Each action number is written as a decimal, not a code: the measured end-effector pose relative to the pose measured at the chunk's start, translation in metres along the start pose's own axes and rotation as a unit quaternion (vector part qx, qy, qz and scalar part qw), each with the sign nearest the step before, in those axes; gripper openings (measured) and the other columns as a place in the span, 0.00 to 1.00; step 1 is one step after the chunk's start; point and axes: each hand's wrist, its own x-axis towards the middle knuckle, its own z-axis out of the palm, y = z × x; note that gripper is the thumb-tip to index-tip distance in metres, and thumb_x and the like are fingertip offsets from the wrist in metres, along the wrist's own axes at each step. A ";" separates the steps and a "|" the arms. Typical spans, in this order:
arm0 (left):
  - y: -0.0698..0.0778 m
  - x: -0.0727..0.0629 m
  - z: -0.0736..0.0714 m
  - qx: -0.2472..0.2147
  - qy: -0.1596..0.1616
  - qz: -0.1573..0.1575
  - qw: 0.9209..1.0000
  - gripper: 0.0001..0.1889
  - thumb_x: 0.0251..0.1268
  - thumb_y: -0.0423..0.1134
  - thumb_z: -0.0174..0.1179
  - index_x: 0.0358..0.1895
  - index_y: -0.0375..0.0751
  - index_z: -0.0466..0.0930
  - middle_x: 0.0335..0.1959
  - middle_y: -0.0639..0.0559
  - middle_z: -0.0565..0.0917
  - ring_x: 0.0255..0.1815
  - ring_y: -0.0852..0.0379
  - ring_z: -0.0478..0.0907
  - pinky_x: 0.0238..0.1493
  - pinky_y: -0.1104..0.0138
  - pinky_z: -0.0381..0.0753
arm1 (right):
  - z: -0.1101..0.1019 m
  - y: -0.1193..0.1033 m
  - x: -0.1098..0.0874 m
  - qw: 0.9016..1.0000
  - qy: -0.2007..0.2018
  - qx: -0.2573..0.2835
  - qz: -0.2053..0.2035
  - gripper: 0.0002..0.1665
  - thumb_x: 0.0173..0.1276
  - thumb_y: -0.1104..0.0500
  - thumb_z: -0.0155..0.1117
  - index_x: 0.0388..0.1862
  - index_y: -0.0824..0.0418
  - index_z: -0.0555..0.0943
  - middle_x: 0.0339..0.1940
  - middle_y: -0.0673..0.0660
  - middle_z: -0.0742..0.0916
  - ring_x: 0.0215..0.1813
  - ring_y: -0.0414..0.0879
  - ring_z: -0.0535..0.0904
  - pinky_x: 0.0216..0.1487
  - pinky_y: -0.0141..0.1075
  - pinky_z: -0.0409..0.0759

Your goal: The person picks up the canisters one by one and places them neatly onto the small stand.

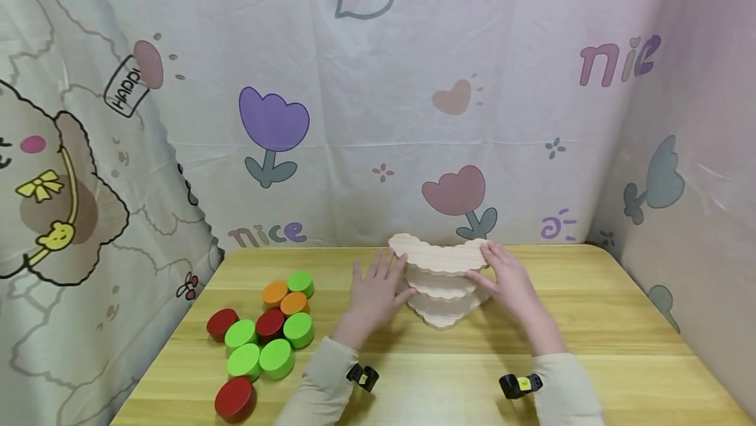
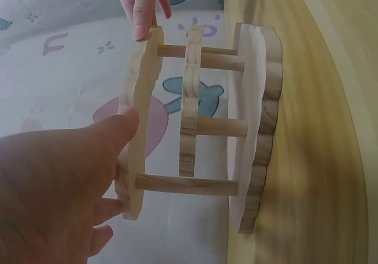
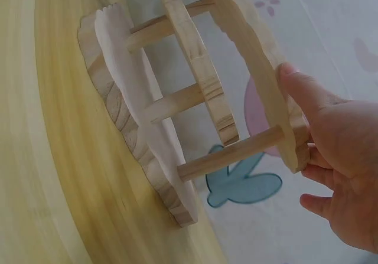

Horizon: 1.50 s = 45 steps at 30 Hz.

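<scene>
A pale wooden tiered stand point(image 1: 445, 256) with scalloped edges rests on the table. Round dowels point(image 2: 188, 185) join its top board point(image 3: 254, 51), a narrower middle tier point(image 2: 189, 98) and a wide base point(image 3: 139, 110). At the stand's left end, my left hand point(image 1: 375, 293) grips the top board, with the thumb point(image 2: 118, 128) against its edge and other fingers on its far side. My right hand point(image 1: 512, 281) holds the right end of that board between thumb point(image 3: 304, 87) and fingers. The base lies against the tabletop.
Several round blocks lie grouped on the table's left side: red point(image 1: 235, 400), green point(image 1: 276, 358) and orange point(image 1: 275, 294). A printed curtain point(image 1: 366, 85) hangs behind the table point(image 1: 437, 386) and along both sides. Each wrist wears a small black camera.
</scene>
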 end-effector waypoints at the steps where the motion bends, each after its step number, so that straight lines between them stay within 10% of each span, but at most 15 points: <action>1: -0.003 -0.001 0.000 0.003 0.001 -0.003 1.000 0.39 0.69 0.69 0.39 0.79 0.62 0.40 0.81 0.53 0.41 0.82 0.50 0.36 0.75 0.38 0.37 | 0.002 -0.002 0.001 1.000 0.002 0.001 -0.003 0.44 0.66 0.45 0.64 0.71 0.71 0.64 0.74 0.71 0.65 0.75 0.69 0.57 0.74 0.60 0.54; 32: -0.044 -0.035 -0.014 -0.005 0.034 -0.007 0.999 0.39 0.69 0.67 0.44 0.78 0.52 0.51 0.80 0.49 0.52 0.82 0.45 0.40 0.75 0.38 0.39 | 0.031 -0.020 0.019 1.000 -0.012 0.006 0.010 0.54 0.64 0.37 0.62 0.75 0.70 0.56 0.77 0.69 0.59 0.78 0.65 0.52 0.74 0.60 0.53; 45: -0.070 -0.096 -0.046 0.055 0.190 0.052 0.979 0.31 0.62 0.58 0.61 0.66 0.47 0.72 0.62 0.46 0.78 0.65 0.42 0.74 0.64 0.42 0.69 | 0.033 -0.019 0.018 0.998 -0.018 0.045 0.049 0.62 0.62 0.34 0.62 0.75 0.75 0.49 0.77 0.73 0.55 0.79 0.68 0.47 0.76 0.59 0.47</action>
